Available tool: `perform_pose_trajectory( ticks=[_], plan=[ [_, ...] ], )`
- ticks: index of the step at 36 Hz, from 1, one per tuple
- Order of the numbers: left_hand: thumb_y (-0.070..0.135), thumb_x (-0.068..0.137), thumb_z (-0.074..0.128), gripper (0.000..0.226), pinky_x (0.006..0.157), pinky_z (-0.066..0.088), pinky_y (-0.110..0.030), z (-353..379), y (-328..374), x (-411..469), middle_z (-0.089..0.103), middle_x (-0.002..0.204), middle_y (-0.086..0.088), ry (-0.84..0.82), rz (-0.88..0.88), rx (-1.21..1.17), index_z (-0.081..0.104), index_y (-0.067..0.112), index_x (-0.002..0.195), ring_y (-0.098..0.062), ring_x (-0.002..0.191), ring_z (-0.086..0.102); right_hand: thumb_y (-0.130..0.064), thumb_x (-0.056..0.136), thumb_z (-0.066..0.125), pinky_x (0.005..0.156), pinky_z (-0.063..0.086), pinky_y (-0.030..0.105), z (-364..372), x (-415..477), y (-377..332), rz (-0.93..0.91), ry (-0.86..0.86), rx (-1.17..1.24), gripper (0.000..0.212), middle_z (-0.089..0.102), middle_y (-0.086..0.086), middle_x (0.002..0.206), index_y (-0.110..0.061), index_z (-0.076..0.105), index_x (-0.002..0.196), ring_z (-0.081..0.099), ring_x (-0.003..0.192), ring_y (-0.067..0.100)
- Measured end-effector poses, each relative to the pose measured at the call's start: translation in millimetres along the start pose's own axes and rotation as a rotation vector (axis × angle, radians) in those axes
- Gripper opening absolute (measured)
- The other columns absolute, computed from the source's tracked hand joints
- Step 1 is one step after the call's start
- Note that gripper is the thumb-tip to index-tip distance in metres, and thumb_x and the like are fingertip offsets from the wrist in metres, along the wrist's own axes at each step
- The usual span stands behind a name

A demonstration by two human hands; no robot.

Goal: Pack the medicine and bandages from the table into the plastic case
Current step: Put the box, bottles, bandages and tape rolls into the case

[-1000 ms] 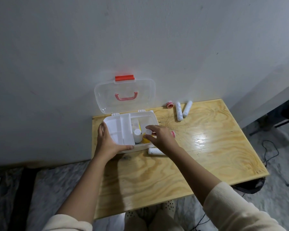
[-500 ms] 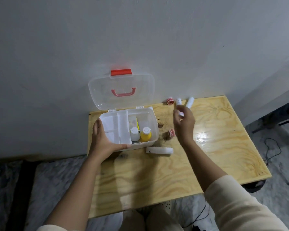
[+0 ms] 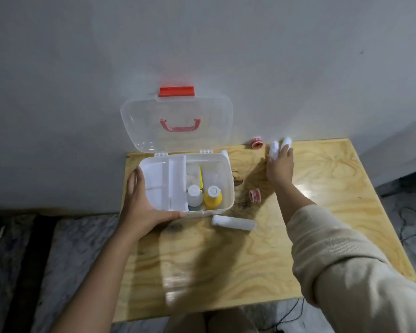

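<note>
Now right hand [image 3: 279, 165] has left the case [image 3: 228, 186], fingers landing on two bandage rolls [image 3: 273, 149], grip not yet closed; left hand [image 3: 139, 207] still clamps case corner.

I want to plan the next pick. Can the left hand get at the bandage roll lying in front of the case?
Probably yes, but not at once: the left hand grips the case corner. The roll lies bare on the table, nothing between.

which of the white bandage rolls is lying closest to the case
The white roll lying crosswise just in front of the plastic case; the other two sit far right by the wall, under the right hand.
</note>
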State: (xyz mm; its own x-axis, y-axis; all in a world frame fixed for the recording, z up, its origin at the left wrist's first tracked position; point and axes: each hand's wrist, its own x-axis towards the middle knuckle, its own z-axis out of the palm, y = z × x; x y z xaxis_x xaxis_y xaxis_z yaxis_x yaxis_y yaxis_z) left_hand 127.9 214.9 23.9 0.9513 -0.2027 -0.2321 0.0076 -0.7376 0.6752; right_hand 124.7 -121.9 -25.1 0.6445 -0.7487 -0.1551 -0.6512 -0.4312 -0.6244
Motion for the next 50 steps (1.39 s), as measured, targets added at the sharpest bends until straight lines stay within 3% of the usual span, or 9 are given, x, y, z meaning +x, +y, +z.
perform_pose_trajectory(
  ticks=[6,13,17,22,29,34,41,47,50],
  plan=[
    [0.043,0.042,0.092,0.148,0.109,0.014,-0.021,-2.3,5.2,-1.4,-0.003,0.157,0.009,0.003,0.018,-0.045,-0.004,0.019,0.151,-0.008,0.143,0.006,-0.012,0.092,0.041,0.091,0.042,0.042,1.7,-25.7,11.8,-0.021,0.059,-0.082,0.042,0.048,0.02,0.128,-0.003,0.037,0.133,0.044,0.116,0.036],
    [0.05,0.041,0.09,0.152,0.117,0.015,-0.03,-5.4,5.5,-3.7,-0.007,0.158,0.01,-0.016,-0.004,-0.031,-0.008,0.017,0.151,-0.01,0.146,0.002,-0.014,0.088,0.051,0.076,0.043,0.043,-1.4,-61.2,23.7,-0.094,0.06,-0.197,0.028,0.057,0.02,0.107,-0.001,0.05,0.112,0.051,0.097,0.037],
    [0.053,0.04,0.09,0.154,0.118,0.015,-0.034,-7.3,7.3,-4.3,-0.011,0.158,0.011,-0.035,-0.025,-0.03,-0.011,0.018,0.151,-0.011,0.146,-0.001,-0.021,0.089,0.054,0.063,0.036,0.032,-13.0,-82.0,12.2,-0.025,0.075,0.078,0.019,0.058,0.013,0.091,-0.004,0.053,0.097,0.054,0.082,0.03],
    [0.056,0.041,0.088,0.154,0.119,0.015,-0.036,-10.2,9.4,-5.8,-0.013,0.158,0.01,-0.057,-0.029,-0.017,-0.014,0.019,0.15,-0.012,0.147,-0.003,-0.025,0.09,0.058,0.076,0.048,0.038,-32.1,-111.0,-19.2,-0.056,0.101,0.504,0.026,0.057,0.006,0.1,-0.013,0.051,0.112,0.057,0.092,0.023],
    [0.055,0.041,0.089,0.154,0.118,0.017,-0.037,-11.6,10.7,-6.7,-0.01,0.158,0.009,-0.057,-0.008,-0.039,-0.012,0.017,0.151,-0.014,0.146,0.001,-0.027,0.081,0.062,0.079,0.052,0.037,-41.6,-126.1,-69.9,-0.254,-0.152,0.83,0.029,0.058,0.015,0.105,-0.019,0.051,0.107,0.06,0.092,0.019],
    [0.056,0.039,0.089,0.155,0.118,0.02,-0.04,-11.6,10.6,-4.9,-0.009,0.158,0.006,-0.049,0.002,-0.021,-0.011,0.016,0.151,-0.018,0.146,0.002,-0.01,0.085,0.063,0.075,0.052,0.02,-29.7,-128.1,-89.5,-0.346,-0.215,0.76,0.021,0.055,0.006,0.097,-0.012,0.053,0.103,0.056,0.092,0.015],
    [0.056,0.043,0.088,0.153,0.117,0.017,-0.036,-10.2,8.0,-4.8,-0.012,0.158,0.007,-0.048,0.007,-0.02,-0.014,0.017,0.15,-0.015,0.147,-0.001,-0.014,0.078,0.072,0.089,0.054,0.043,-12.8,-128.4,-82.7,-0.347,-0.29,0.594,0.04,0.061,-0.003,0.105,-0.015,0.055,0.113,0.058,0.105,0.016],
    [0.052,0.044,0.089,0.151,0.115,0.017,-0.031,-9.7,7.8,-5.2,-0.009,0.158,0.007,-0.044,0.021,-0.044,-0.012,0.017,0.15,-0.013,0.146,0.001,-0.012,0.067,0.079,0.069,0.051,0.016,-18.4,-120.4,-88.2,-0.426,-0.397,0.377,0.054,0.062,-0.001,0.101,-0.021,0.049,0.111,0.059,0.091,0.012],
    [0.053,0.044,0.089,0.151,0.115,0.016,-0.031,-9.9,8.4,-5.1,-0.009,0.158,0.006,-0.047,0.023,-0.042,-0.012,0.017,0.15,-0.013,0.146,0.001,-0.015,0.067,0.08,0.065,0.046,0.015,-19.5,-114.6,-89.8,-0.461,-0.414,0.3,0.059,0.061,0.001,0.104,-0.02,0.047,0.115,0.059,0.093,0.016]
  ],
)
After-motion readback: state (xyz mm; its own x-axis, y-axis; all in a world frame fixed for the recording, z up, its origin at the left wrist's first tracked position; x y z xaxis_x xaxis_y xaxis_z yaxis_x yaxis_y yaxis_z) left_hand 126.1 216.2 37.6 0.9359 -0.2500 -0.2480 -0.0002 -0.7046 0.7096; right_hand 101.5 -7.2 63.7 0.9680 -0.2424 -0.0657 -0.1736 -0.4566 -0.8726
